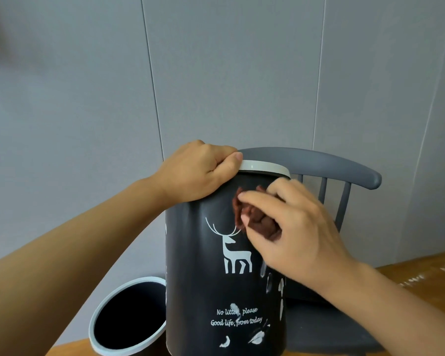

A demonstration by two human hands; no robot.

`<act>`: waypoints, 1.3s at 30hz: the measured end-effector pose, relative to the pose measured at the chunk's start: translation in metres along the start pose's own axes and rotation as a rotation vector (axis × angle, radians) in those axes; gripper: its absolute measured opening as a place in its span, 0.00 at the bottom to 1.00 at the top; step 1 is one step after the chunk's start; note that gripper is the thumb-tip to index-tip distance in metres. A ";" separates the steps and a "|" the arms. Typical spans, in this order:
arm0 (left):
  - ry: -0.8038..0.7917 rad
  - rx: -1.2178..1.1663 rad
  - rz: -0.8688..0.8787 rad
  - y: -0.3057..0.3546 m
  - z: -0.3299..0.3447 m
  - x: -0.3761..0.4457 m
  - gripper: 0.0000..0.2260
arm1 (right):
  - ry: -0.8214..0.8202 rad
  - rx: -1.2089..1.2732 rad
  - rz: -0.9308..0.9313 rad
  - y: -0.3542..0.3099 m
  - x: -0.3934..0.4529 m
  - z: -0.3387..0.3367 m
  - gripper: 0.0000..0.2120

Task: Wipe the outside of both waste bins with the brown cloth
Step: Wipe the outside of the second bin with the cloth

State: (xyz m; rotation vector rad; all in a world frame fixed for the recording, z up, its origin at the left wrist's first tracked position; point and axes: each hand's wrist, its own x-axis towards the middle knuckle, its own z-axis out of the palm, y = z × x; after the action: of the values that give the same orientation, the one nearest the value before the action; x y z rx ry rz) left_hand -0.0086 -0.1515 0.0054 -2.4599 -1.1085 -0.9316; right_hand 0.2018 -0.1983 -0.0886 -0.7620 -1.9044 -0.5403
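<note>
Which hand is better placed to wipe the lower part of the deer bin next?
The right hand. It already holds the brown cloth against the deer bin, just above the deer print. The left hand grips the white rim, steadying it.

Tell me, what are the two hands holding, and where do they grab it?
The left hand grips the deer bin by its white top rim. The right hand holds the bunched brown cloth against the bin's side.

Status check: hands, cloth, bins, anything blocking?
Left hand grips deer bin rim. Right hand presses brown cloth on its upper side. Second bin beside it, untouched. Nothing blocking.
</note>
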 end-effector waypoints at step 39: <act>0.030 0.014 -0.126 -0.016 -0.001 -0.002 0.21 | -0.020 0.033 0.037 -0.007 -0.040 0.021 0.22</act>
State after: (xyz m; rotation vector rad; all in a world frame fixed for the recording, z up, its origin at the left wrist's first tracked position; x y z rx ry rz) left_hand -0.0217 -0.1426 0.0046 -2.3801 -1.2676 -0.9887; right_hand 0.1967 -0.1999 -0.1339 -0.7821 -1.9092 -0.4796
